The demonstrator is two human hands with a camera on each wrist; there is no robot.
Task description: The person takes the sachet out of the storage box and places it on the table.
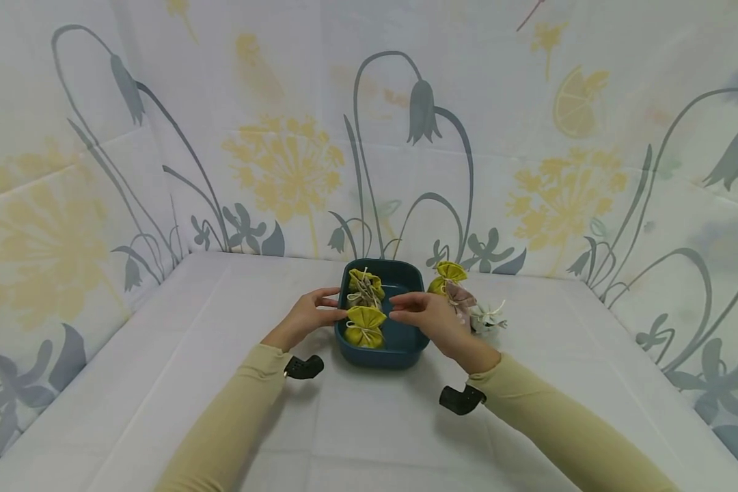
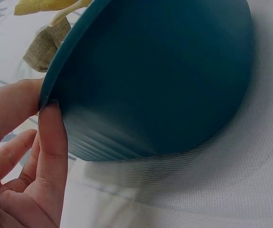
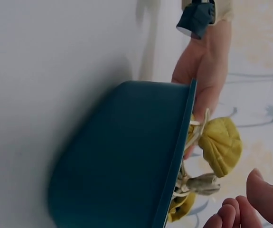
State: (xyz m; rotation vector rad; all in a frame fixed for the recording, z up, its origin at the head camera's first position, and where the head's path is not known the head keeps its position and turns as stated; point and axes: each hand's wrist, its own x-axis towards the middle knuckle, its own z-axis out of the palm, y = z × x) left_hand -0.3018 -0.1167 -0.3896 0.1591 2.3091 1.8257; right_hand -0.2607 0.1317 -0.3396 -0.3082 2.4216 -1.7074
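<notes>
While the left hand (image 1: 309, 314) pinches the left rim of a dark teal box (image 1: 378, 359) between thumb and fingers, the right hand (image 1: 435, 320) hangs over the box's right side, thumb and fingertips apart, with nothing between them. The box stands on the white tablecloth (image 1: 344, 430); it is deep and smooth, with rounded corners and a thin lip, and its right half shows bare floor.

Along its left side sit three small drawstring pouches. The near pouch (image 1: 364, 336) is plump yellow-green cloth, cinched with pale cord, its gathered top fanned out above the rim. Behind it, the middle pouch (image 1: 363, 298) is grey-brown and coarsely woven, partly hidden; the far pouch (image 1: 375, 282) is yellow-green.

Just right of the box, another yellow-green pouch (image 1: 450, 272) lies farthest, then a dusty-pink pouch (image 1: 461, 298) and a pale, patterned pouch (image 1: 487, 320).
</notes>
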